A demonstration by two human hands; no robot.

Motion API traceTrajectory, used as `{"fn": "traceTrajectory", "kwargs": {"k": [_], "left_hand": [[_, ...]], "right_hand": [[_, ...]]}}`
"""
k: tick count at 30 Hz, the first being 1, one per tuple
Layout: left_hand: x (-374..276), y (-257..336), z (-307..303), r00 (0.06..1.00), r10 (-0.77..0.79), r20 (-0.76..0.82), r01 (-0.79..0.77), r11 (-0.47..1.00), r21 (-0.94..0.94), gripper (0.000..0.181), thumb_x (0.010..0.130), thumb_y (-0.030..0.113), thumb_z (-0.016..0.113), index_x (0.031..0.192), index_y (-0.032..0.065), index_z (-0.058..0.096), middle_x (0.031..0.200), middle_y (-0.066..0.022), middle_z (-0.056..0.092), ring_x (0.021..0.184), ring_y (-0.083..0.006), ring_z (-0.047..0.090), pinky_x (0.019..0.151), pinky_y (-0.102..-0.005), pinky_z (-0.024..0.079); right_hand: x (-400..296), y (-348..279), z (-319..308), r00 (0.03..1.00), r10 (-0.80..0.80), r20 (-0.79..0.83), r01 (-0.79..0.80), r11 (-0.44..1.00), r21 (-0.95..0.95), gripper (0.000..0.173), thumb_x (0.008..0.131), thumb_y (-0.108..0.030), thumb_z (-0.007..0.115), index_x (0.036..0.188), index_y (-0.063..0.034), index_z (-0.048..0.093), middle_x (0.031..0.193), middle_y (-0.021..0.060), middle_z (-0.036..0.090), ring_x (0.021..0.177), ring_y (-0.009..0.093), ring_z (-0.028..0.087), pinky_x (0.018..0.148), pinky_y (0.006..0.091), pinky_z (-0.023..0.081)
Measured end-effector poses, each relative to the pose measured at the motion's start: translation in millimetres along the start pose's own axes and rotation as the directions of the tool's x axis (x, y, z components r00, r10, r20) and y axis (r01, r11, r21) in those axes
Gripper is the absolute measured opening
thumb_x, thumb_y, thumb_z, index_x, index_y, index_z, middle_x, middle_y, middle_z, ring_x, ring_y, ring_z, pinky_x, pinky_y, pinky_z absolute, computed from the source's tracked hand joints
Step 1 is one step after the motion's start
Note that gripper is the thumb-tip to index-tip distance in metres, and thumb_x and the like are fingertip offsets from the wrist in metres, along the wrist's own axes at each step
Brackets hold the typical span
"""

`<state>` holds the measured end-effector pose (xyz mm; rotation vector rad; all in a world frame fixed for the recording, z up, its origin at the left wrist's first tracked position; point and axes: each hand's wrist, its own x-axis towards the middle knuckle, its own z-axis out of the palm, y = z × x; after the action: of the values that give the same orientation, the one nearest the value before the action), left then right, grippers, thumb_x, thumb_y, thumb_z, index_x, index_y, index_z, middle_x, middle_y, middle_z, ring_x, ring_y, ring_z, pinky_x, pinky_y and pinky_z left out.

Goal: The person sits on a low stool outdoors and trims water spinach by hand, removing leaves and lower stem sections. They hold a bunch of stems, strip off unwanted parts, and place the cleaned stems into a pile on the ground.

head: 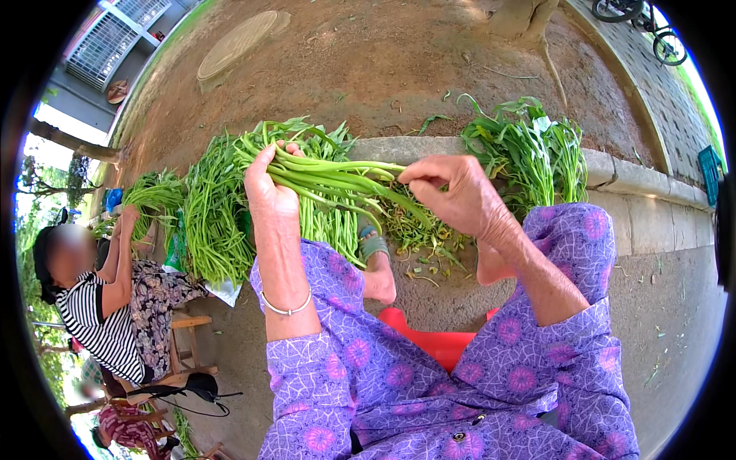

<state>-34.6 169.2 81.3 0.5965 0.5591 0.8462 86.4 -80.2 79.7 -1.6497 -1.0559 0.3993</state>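
Note:
My left hand (273,178) is closed around a bunch of long green vegetable stems, water spinach by the look of it (339,178), whose cut ends point right. At those ends is my right hand (454,190), its thumb and forefinger pinched at the tip of one stem. Whether it grips that stem firmly is hard to tell. Under and left of the bunch lies a large heap of the same greens (215,213). Another leafy pile (529,149) rests on the stone kerb to the right. Scattered trimmings (422,221) cover the ground between my feet.
A stone kerb (397,150) runs across in front of me, with bare soil beyond. I sit on a red plastic stool (437,345). At the left a person in a striped top (103,328) handles greens. A round cover (238,46) and a tree trunk (520,17) are farther off.

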Motion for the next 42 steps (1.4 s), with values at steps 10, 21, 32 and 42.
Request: {"fn": "traceTrajectory", "kwargs": {"k": [10, 21, 32, 42], "left_hand": [[-31.8, -26.9, 34.7, 0.989, 0.027, 0.147, -0.068, 0.957, 0.283, 0.014, 0.080, 0.007, 0.058, 0.086, -0.0056, 0.055, 0.078, -0.0165, 0.060, 0.067, -0.0240, 0.061, 0.066, -0.0355, 0.054], [-54.4, -75.6, 50.4, 0.955, -0.169, 0.244, 0.048, 0.899, 0.435, 0.018, 0.081, 0.003, 0.059, 0.098, -0.0005, 0.055, 0.087, -0.0105, 0.062, 0.076, -0.0209, 0.063, 0.071, -0.0334, 0.054], [-54.1, -66.7, 47.7, 0.885, -0.402, 0.235, 0.257, 0.843, 0.473, 0.017, 0.082, 0.011, 0.063, 0.098, 0.0072, 0.057, 0.088, -0.0038, 0.062, 0.077, -0.0155, 0.061, 0.066, -0.0320, 0.052], [-54.8, -55.0, 45.4, 0.890, -0.416, 0.187, 0.243, 0.779, 0.578, 0.017, 0.080, 0.015, 0.065, 0.094, 0.0097, 0.058, 0.084, -0.0030, 0.062, 0.072, -0.0145, 0.061, 0.060, -0.0325, 0.051]], "right_hand": [[0.0, -0.1, 10.4, 0.974, -0.147, -0.172, 0.124, 0.983, -0.138, 0.012, 0.074, -0.006, 0.058, 0.084, -0.0024, 0.063, 0.073, 0.0127, 0.060, 0.068, 0.030, 0.061, 0.061, 0.0373, 0.048], [11.5, -0.5, 18.4, 0.995, 0.089, -0.042, -0.090, 0.996, -0.016, 0.028, 0.067, -0.022, 0.066, 0.079, 0.0026, 0.062, 0.069, 0.0169, 0.062, 0.065, 0.029, 0.061, 0.062, 0.0386, 0.047], [6.8, 3.7, 0.9, 0.886, 0.433, 0.166, -0.461, 0.778, 0.427, 0.019, 0.078, -0.021, 0.064, 0.083, -0.0033, 0.067, 0.067, -0.0023, 0.059, 0.058, 0.005, 0.051, 0.053, 0.0221, 0.041], [7.6, 6.8, -1.4, 0.888, 0.435, 0.148, -0.449, 0.754, 0.480, 0.021, 0.079, -0.023, 0.063, 0.085, -0.0034, 0.067, 0.073, -0.0011, 0.060, 0.068, 0.005, 0.053, 0.061, 0.0213, 0.043]]}}
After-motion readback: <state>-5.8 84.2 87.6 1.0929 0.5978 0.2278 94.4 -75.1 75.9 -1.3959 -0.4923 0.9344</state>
